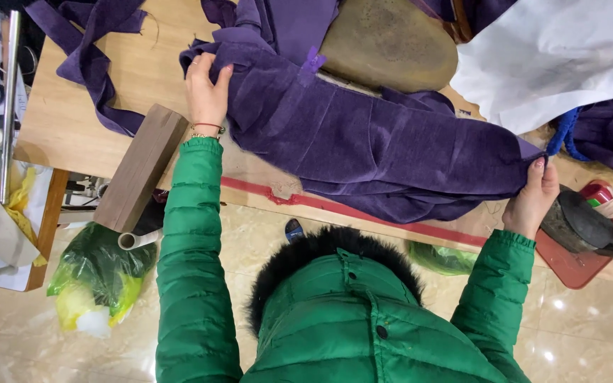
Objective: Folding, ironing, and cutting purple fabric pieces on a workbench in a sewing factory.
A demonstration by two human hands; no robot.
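Your left hand [207,89] pinches the purple corduroy garment [384,142] at its 9 o'clock end, thumb and fingers closed on a fold. Your right hand [531,198] grips the 3 o'clock edge — fingers curled tight over the cloth. The garment lies stretched between them across the wooden table [94,106], a white fabric sheet [548,57] at its 1 o'clock — a wooden block [140,167] at 8.

Green puffer jacket, black fur collar
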